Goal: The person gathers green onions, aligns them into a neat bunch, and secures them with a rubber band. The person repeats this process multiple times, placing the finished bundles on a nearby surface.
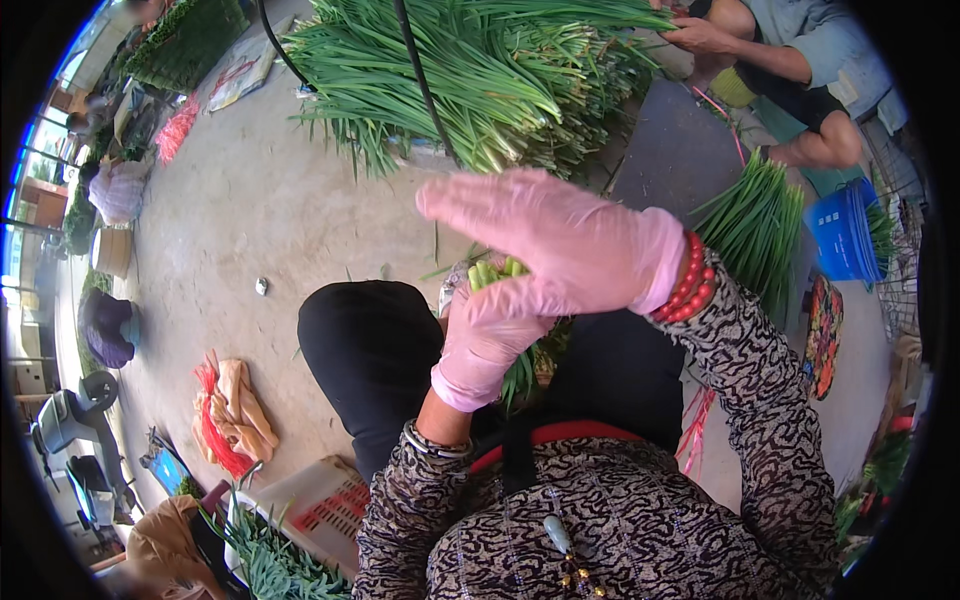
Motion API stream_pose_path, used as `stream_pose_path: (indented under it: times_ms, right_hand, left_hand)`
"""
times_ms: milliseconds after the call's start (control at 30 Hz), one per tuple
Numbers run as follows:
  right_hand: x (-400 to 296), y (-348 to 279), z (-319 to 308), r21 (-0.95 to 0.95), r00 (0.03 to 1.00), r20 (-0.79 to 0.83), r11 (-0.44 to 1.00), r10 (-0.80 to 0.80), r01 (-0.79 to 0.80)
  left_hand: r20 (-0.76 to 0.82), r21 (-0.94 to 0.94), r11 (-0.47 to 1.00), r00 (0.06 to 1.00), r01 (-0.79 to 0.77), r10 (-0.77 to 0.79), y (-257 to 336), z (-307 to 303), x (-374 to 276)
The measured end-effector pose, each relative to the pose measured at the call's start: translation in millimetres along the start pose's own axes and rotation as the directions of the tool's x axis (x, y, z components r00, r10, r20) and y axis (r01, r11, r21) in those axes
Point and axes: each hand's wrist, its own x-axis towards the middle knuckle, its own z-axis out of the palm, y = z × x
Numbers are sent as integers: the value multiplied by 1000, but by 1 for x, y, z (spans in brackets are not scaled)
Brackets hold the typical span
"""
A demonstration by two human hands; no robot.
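Observation:
My left hand (499, 330), in a pink glove, is closed around a small bunch of green stems (484, 274) in front of my lap. Pale green stem ends stick up past its fingers, and leaves hang below the glove. Just over that bunch, my right hand (555, 236) is stretched out flat in a matching pink glove and grips nothing. Its fingers are blurred and lie side by side. The right palm hides part of the bunch, so whether it touches the stems I cannot tell.
Beyond my knees lies a large heap of long green leaf stalks (480, 82). A co-worker's hand (701, 36) handles stalks there. At right are another leafy bundle (761, 225) and a blue bucket (840, 236). Lower left are red ties (217, 420) and a plastic crate (330, 502).

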Motion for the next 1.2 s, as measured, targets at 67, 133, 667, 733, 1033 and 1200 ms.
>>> stream_pose_path:
  times_ms: [67,133,667,733,1033,1200]
  right_hand:
    - [1,10,-14,323,977,-182,945,114,-50]
    - [0,11,-36,553,932,-303,833,196,4]
    - [-34,-22,84,946,870,20,273,493,-176]
    - [-23,-26,87,918,809,-20,331,588,-218]
    - [-9,-15,63,977,626,-112,200,772,-72]
    - [-39,18,24,919,582,-327,395,745,10]
  left_hand:
    - [6,-80,996,999,-50,51,-4,-2,2]
    - [24,-117,993,1000,-10,13,0,-5,4]
    - [-91,-76,947,948,-312,305,59,-8,50]
    - [-110,-104,932,935,-348,337,63,-5,63]
    - [-108,-145,981,988,-128,113,89,13,119]
    - [71,-66,985,984,-160,164,94,3,116]
